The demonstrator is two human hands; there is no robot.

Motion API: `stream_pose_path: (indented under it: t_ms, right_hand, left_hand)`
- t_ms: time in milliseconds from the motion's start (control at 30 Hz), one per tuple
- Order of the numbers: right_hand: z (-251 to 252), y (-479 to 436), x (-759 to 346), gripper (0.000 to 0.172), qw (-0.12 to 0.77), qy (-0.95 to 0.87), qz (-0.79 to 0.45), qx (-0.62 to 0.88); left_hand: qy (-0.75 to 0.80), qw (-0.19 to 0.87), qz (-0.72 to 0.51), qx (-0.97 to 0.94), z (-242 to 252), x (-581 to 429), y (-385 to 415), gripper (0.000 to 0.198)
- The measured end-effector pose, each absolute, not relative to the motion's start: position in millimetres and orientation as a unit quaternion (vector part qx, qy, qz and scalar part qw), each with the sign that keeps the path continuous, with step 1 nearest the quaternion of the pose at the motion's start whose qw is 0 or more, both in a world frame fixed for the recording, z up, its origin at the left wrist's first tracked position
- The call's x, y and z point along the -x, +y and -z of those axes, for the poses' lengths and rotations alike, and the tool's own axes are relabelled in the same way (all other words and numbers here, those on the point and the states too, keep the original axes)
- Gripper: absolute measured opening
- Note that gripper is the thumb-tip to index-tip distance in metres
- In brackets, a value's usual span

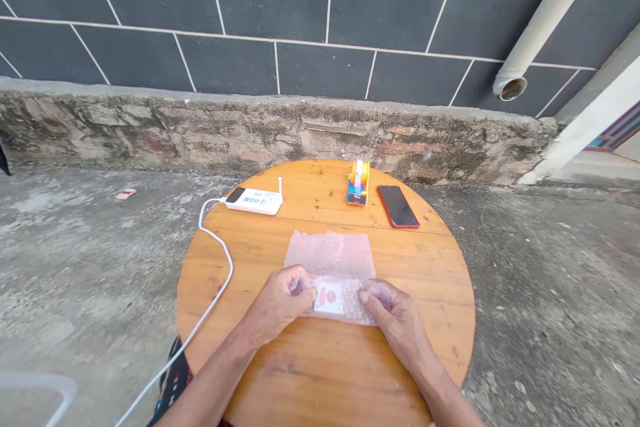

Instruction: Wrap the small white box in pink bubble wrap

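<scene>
A sheet of pinkish bubble wrap [330,253] lies on the round wooden table, its near part folded over a small white packet [329,297] with red print. The packet shows through the clear film, left of the fold's middle. My left hand [283,300] pinches the wrap at the packet's left end, thumb and fingers closed. On the other side, my right hand [393,313] grips the folded wrap near its right end, thumb on top and fingers partly hidden behind the film. The far part of the sheet lies flat, single-layered.
A white device [255,201] with a short antenna stands at the table's back left, its white cable [225,247] running off the left edge. A yellow tape dispenser [359,180] and a red-edged phone [398,206] rest at the back right. Beyond the wooden table [320,367] is a stone-based wall.
</scene>
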State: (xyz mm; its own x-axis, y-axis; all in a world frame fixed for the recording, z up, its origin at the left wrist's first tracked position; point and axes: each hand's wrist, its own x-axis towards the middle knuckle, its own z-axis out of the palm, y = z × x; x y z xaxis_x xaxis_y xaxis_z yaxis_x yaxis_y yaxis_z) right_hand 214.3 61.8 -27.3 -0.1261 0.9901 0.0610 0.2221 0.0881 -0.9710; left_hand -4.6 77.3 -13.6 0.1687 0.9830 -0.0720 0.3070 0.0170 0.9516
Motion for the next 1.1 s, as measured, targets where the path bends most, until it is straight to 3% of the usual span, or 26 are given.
stream_pose_path:
  t_ms: [167,767,833,933,1000,1100]
  right_hand:
    - [28,58,-222,0.030,0.422,-0.623,-0.405,0.519]
    - [30,64,-234,0.029,0.398,-0.664,-0.284,0.567]
    - [29,62,-234,0.024,0.397,-0.677,-0.241,0.571]
    - [17,49,-228,0.012,0.431,-0.715,-0.083,0.545]
    - [6,36,-218,0.014,0.428,-0.762,0.005,0.486]
    - [-3,25,-196,0.024,0.365,-0.847,0.001,0.388]
  left_hand:
    - [0.549,0.486,-0.379,-0.564,19,5,65,0.016]
    - [0.576,0.445,-0.397,-0.558,26,-1,57,0.009]
    - [0.578,0.446,-0.399,-0.554,28,-1,56,0.009]
    - [0.579,0.447,-0.402,-0.551,30,-2,55,0.008]
    - [0.575,0.444,-0.406,-0.555,30,-2,54,0.008]
    - [0.565,0.447,-0.410,-0.559,30,-3,52,0.007]
